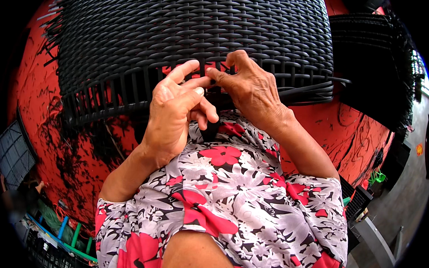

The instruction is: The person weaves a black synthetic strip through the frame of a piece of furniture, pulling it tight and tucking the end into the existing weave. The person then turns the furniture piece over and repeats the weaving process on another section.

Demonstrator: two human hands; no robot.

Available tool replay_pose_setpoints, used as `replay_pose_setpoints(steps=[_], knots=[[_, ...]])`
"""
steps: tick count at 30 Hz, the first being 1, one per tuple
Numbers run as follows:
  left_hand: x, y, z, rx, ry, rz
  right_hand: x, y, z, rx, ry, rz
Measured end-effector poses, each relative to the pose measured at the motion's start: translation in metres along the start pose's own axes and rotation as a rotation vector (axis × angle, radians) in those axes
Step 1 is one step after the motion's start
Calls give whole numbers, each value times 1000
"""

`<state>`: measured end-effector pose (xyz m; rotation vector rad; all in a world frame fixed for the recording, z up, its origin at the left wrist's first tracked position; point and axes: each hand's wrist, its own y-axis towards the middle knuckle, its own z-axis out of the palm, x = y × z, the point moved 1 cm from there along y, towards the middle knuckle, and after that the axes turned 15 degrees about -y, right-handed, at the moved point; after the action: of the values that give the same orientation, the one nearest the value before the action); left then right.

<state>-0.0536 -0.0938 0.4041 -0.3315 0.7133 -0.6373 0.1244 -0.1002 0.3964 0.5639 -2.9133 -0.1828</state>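
A black woven wicker panel (194,29) lies in front of me, with a row of bare upright strands along its near edge. My left hand (170,102) is at the middle of that edge, fingers apart, with nothing visible gripped in it. One of its fingertips meets the thumb of my right hand. My right hand (256,88) is bent over the same edge, its fingers curled around the strands. What it pinches is hidden behind the fingers. Long loose black strands (303,92) run along the near edge to the right of that hand.
Red sheeting (318,133) littered with dark scraps spreads under the panel. Cut strand ends (52,38) stick out at the panel's left side. Another black woven piece (368,68) stands at the right. Green and blue tubes (71,235) are at the lower left, near another person's arm (39,187).
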Motion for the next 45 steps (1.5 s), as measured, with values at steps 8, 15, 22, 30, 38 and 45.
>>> replay_pose_setpoints(steps=[8,15,22,30,38,45], knots=[[-2,-3,-11,-62,299,215,6,17,4,-43,302,-36],[-6,10,-35,-162,585,414,15,37,-3,143,306,49],[-14,6,-24,-125,782,311,14,50,1,279,144,2],[-8,3,-21,-129,491,287,12,50,-7,392,217,137],[-3,9,-26,-107,250,280,13,52,-3,396,260,150],[-5,13,-32,-61,102,243,9,52,3,410,267,178]])
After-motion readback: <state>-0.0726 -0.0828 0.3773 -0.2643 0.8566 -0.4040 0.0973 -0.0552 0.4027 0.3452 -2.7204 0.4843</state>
